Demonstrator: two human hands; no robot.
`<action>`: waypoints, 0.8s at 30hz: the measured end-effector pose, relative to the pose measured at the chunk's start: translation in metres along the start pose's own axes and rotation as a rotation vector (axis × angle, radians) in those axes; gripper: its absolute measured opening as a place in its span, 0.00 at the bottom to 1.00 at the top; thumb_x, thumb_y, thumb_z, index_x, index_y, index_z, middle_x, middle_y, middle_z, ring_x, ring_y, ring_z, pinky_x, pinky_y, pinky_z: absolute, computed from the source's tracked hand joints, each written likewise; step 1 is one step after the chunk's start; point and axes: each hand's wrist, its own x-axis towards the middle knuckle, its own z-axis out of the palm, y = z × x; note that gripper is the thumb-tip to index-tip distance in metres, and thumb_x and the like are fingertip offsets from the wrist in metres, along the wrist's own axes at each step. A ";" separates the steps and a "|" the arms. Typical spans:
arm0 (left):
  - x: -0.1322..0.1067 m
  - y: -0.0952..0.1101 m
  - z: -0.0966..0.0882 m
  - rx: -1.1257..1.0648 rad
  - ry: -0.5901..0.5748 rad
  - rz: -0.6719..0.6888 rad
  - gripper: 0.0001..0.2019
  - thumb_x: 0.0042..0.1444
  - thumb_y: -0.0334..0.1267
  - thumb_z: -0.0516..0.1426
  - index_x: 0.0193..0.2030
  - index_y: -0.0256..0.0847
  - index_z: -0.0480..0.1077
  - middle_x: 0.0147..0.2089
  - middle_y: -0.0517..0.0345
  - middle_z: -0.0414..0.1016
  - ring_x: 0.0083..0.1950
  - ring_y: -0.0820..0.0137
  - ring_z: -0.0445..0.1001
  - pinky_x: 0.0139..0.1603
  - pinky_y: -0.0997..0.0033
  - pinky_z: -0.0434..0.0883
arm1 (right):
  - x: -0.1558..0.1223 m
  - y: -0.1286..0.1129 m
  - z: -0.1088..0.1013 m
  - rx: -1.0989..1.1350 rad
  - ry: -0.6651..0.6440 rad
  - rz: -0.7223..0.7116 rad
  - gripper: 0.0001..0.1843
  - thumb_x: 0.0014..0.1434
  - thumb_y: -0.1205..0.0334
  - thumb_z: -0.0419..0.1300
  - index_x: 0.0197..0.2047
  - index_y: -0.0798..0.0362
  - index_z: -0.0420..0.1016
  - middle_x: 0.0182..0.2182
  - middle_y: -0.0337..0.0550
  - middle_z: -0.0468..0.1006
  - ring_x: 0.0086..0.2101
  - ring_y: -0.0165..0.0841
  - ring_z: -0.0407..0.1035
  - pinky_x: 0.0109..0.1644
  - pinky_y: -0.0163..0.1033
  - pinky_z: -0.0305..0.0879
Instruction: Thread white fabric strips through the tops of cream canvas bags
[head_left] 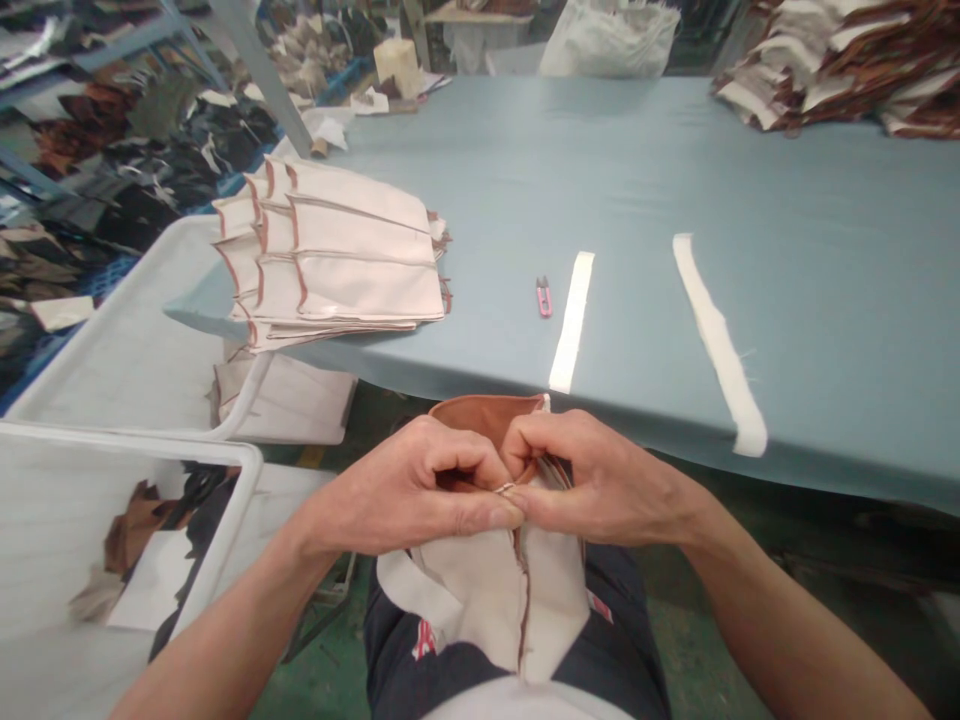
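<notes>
A cream leather piece (472, 575) with a brown inner side and a seam down its middle lies over my lap. My left hand (420, 485) pinches its upper edge between thumb and fingers. Right beside it, my right hand (585, 480) grips the same edge, the two thumbs nearly meeting at the seam. Behind the hands the brown side of the piece curves up near the table edge. Whatever is between the fingertips is mostly hidden. Pink thread snips (544, 297) lie on the table ahead, next to a short white strip (572, 322).
On the blue-green table (495, 180), a stack of cream leather pieces (360, 250) lies at left and a longer white strip (720, 345) at right. More brown and cream pieces (847, 60) are heaped at the far right. White bins (247, 470) with scraps stand at my left.
</notes>
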 end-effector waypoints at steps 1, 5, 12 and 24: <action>0.000 -0.002 0.000 -0.021 -0.004 0.002 0.11 0.63 0.37 0.62 0.30 0.34 0.74 0.24 0.67 0.64 0.25 0.79 0.58 0.25 0.79 0.55 | 0.000 0.000 -0.003 0.036 -0.032 -0.003 0.10 0.63 0.64 0.62 0.30 0.53 0.67 0.25 0.31 0.68 0.25 0.24 0.58 0.28 0.32 0.53; -0.001 -0.008 -0.001 -0.051 -0.027 0.024 0.10 0.65 0.37 0.59 0.34 0.34 0.76 0.25 0.65 0.68 0.25 0.78 0.60 0.25 0.78 0.56 | -0.003 -0.005 -0.010 -0.044 -0.046 -0.026 0.07 0.66 0.67 0.60 0.33 0.55 0.72 0.28 0.34 0.73 0.27 0.25 0.63 0.32 0.32 0.57; -0.012 0.000 -0.002 0.218 0.092 0.106 0.07 0.58 0.26 0.57 0.30 0.34 0.75 0.25 0.65 0.72 0.26 0.80 0.65 0.27 0.80 0.60 | -0.004 -0.020 0.001 -0.374 0.052 -0.129 0.07 0.61 0.71 0.57 0.32 0.54 0.72 0.27 0.37 0.75 0.30 0.29 0.66 0.39 0.36 0.58; -0.027 0.002 0.000 0.659 0.313 0.228 0.08 0.60 0.24 0.54 0.32 0.39 0.66 0.30 0.64 0.70 0.30 0.76 0.67 0.31 0.77 0.62 | 0.021 -0.029 0.015 -0.522 0.017 0.081 0.05 0.54 0.68 0.54 0.27 0.52 0.63 0.23 0.37 0.71 0.25 0.29 0.60 0.31 0.38 0.48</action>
